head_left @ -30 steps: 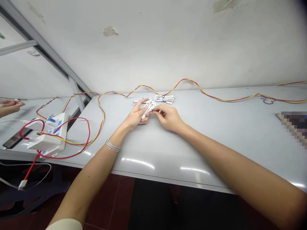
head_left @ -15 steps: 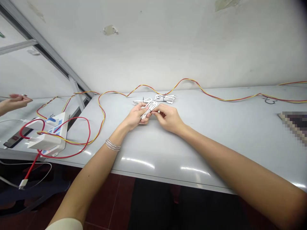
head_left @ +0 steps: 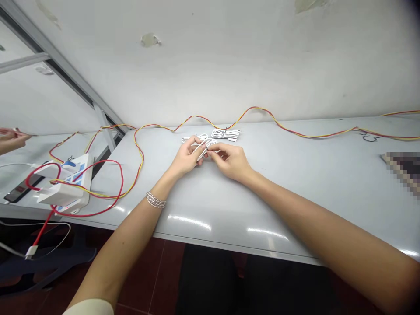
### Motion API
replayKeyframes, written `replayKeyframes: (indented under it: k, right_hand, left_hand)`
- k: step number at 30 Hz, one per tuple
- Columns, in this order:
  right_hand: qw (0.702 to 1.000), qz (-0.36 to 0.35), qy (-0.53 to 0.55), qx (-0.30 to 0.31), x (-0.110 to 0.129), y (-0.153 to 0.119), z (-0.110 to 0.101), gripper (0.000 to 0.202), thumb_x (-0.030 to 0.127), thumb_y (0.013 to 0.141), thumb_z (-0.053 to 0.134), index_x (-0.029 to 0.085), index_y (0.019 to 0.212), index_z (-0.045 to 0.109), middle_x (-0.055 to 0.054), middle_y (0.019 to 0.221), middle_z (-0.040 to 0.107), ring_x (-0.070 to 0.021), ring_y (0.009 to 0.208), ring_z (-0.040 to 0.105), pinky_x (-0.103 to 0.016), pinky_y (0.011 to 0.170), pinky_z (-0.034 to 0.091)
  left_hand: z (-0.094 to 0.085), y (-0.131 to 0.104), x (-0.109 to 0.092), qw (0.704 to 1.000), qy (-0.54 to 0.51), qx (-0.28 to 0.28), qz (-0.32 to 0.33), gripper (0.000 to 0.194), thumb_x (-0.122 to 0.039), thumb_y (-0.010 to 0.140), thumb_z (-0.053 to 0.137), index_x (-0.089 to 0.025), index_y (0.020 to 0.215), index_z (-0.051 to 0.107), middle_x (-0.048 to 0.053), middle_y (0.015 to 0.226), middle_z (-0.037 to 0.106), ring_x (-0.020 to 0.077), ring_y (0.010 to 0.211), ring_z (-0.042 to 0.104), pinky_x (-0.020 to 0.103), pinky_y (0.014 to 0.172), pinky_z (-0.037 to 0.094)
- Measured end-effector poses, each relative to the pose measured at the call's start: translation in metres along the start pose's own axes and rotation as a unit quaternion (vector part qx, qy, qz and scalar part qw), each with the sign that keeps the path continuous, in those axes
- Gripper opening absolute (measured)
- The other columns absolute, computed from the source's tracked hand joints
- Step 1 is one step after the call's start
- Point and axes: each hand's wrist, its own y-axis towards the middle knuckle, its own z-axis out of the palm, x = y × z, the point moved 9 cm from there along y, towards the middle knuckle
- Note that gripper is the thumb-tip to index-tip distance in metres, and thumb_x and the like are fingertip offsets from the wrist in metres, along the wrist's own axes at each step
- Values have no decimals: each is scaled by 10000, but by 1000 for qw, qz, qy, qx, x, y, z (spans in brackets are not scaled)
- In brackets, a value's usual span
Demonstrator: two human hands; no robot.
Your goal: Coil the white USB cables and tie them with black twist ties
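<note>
My left hand point(head_left: 184, 161) is closed on a bundled white cable point(head_left: 201, 151) just above the table. The fingers of my right hand point(head_left: 232, 162) are pinched together at the bundle's right side, beside a thin black tie point(head_left: 207, 148) around its middle. I take them to be gripping the tie, though the fingertips partly hide it. Right behind my hands lie two more white cable bundles: one tied bundle point(head_left: 225, 134) in plain sight, and another bundle point(head_left: 204, 137) partly covered by my left hand.
Red and yellow twisted wires point(head_left: 282, 127) run along the wall. A white power strip point(head_left: 85, 175) with plugged-in chargers and a red cable point(head_left: 122, 175) sits at left. Another person's hand point(head_left: 13, 141) shows at far left. Black tie scraps point(head_left: 370, 138) lie at right, near a blurred-out object point(head_left: 405, 173).
My left hand has shifted its hold, with the fingers curled further over the cable bundle and the bundle turned a little. My right hand stays nearly in place. The other person's hand moved left.
</note>
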Motion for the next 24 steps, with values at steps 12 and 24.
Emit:
replayKeyframes:
  k: [12,24]
  right_hand:
    - [1000,3,-4,-10,-2,1,-2,149,234,910,615,206,955,755,-39,935,787,-163,755,709,-285,681,574]
    - [999,43,10,-7,-10,1,-2,126,329,917,616,207,922,646,-55,937,754,-180,737,708,-329,691,584]
  left_hand:
    - [4,-2,2,998,-45,32,-37,366,-514,845,695,-195,889,520,-34,638,611,94,486,540,226,484,370]
    - [1,-1,-6,999,-28,16,13,513,-554,686,864,-165,894,601,-5,754,658,80,538,560,232,530,475]
